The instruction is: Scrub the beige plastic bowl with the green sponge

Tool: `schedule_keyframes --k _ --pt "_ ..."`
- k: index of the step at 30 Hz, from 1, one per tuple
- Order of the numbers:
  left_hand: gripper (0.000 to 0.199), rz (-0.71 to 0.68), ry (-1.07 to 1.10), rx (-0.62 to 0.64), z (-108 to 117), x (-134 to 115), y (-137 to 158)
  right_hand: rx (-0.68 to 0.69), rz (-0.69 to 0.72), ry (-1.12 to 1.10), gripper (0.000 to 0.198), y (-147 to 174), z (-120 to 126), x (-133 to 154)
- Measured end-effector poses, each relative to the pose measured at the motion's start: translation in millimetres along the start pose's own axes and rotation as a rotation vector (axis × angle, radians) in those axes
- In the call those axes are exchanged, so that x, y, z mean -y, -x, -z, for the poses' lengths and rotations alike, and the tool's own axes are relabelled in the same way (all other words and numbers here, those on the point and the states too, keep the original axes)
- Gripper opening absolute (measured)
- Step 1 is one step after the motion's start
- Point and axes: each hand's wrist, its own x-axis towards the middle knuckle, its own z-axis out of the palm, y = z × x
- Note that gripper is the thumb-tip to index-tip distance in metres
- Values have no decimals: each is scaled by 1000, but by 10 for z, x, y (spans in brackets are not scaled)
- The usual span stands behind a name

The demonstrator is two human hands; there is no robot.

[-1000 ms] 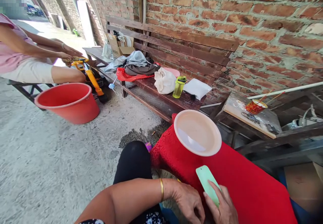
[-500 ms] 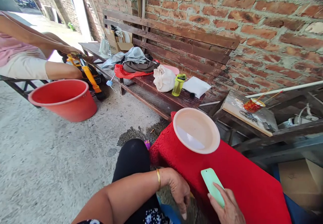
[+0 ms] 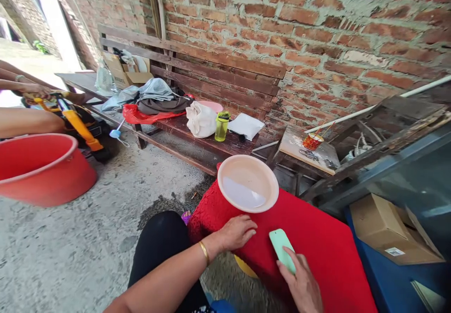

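Mint-green slab (image 3: 282,249) in hand, you sit facing a brick wall (image 3: 282,17) with a slatted wooden bench (image 3: 229,58) along it, its seat apparently serving as a shelf for bags and a bottle. Beside your knee is a table draped in red cloth (image 3: 306,228), likely spread to cover the top. A wide red tub (image 3: 63,176) stands on the concrete to your left, well apart from your leg. At the table's far end sits a pale pink basin (image 3: 251,209) of water, probably put there to be reachable while leaving your hands room. Your left hand (image 3: 236,232) is near the basin's rim, fingers loosely curled, gripping nothing that shows. Your right hand (image 3: 302,275) pinches the slab by its nearer end, a hold that seems to leave the far part exposed. There the slab lies between thumb and fingers, its far end reaching beyond the fingertips toward the basin; whether it rests on the cloth cannot be told.
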Motion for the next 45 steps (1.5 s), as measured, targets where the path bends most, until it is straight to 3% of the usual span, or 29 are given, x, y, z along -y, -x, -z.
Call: schedule_keyframes --k 2,4,9,12,14,18,21,28,33,36,45 --pt "33 -24 -185 -12 -145 34 -58 -74 -82 -10 59 34 72 -158" --pt "33 -57 -295 -40 -274 97 -87 -138 -100 -14 61 7 48 -133" --pt "34 -98 -356 -132 -430 231 -82 -144 81 -16 45 -146 -234 312" --pt "37 -58 -339 -133 -448 246 -70 -124 110 72 36 -139 -204 202" --pt "41 -39 -335 -124 -452 243 -58 -126 -8 105 38 -53 -38 -124" --pt "53 -75 -363 -80 -450 277 -41 -146 -400 102 62 136 367 -836" --pt "57 -98 -397 -44 -457 333 -50 -156 -485 98 67 107 420 -914" --pt "57 -6 -483 -16 -450 233 -70 -122 -58 61 44 -269 -147 -232" --pt "59 -1 -508 -8 -449 173 -85 -231 114 112 49 -287 -411 -353" --pt "58 -21 -554 -26 -460 221 -107 -247 156 103 56 -340 -499 -459" --pt "51 -69 -658 -71 -497 272 -147 -204 110 8 63 -473 -598 -497"
